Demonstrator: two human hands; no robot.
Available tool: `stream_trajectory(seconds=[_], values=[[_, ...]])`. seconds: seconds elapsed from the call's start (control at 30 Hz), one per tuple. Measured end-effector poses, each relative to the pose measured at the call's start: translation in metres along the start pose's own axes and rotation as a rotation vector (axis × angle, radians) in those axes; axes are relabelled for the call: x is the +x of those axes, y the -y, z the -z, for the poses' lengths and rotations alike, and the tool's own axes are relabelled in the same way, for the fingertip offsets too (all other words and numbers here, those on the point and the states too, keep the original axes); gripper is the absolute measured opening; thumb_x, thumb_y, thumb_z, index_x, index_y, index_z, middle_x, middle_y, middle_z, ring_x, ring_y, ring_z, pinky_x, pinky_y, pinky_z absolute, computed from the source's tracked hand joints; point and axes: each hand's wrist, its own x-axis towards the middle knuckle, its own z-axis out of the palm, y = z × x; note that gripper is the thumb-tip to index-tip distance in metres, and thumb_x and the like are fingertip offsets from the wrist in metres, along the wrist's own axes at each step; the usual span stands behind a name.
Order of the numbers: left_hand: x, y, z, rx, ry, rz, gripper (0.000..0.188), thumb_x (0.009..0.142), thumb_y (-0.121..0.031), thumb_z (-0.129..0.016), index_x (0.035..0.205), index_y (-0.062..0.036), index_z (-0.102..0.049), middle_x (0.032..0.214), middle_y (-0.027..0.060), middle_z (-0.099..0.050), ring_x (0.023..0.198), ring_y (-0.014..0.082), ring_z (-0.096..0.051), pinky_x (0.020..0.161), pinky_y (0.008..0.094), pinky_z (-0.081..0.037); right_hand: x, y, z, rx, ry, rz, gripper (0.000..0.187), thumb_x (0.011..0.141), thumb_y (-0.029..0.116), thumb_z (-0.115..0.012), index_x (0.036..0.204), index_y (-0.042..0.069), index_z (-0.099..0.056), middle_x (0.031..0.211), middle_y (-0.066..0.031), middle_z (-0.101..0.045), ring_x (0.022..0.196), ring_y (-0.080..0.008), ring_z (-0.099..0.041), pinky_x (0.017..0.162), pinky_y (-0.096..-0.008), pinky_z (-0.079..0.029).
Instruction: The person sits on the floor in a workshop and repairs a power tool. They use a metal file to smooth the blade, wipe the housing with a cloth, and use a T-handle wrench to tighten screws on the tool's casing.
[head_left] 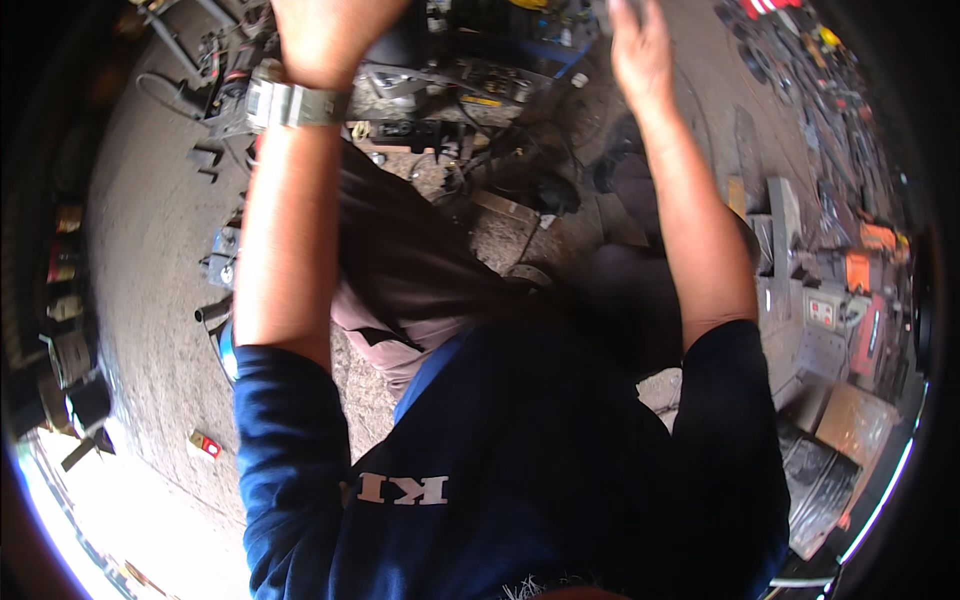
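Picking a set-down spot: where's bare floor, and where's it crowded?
Widest bare floor: left side, between the left forearm and left-edge clutter, above the small red item. Crowded: parts pile at top centre, tools and boxes along the right edge.

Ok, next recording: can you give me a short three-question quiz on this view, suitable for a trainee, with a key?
1. Multiple choice: the watch is worn on (a) the right, (b) the left, (c) both sides.
2. True or false: a small red-and-white item lies on the floor to the person's left.
3. Fill in: the left hand is cut off by the picture's ___ edge.

Key: 1. b; 2. true; 3. top.
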Motion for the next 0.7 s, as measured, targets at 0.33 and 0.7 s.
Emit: stream_trajectory(seconds=[0.33,0.7], values=[[-0.015,-0.012,-0.023,0.058,0.252,-0.037,0.038,0.095,-0.036,-0.068,0.111,-0.001,-0.071,0.109,0.0202,-0.072,0.109,0.0373,-0.066,0.098,0.0495,-0.051,-0.258,-0.028,0.011,-0.49,0.285,-0.285,0.047,0.099,0.031,-0.065,0.137,0.005,-0.054,0.133,-0.033,-0.054,0.115,-0.0538,-0.059,0.097,-0.0548,-0.052],[0.027,-0.018,-0.018,0.029,0.688,0.197,0.049,0.09,-0.051,-0.069,0.106,-0.0057,-0.076,0.101,0.0172,-0.077,0.099,0.0374,-0.074,0.095,0.0533,-0.052,-0.207,0.039,0.008,-0.153,0.125,-0.351,0.048,0.094,0.022,-0.074,0.134,0.002,-0.057,0.122,-0.0226,-0.066,0.11,-0.0407,-0.066,0.095,-0.0464,-0.053]])
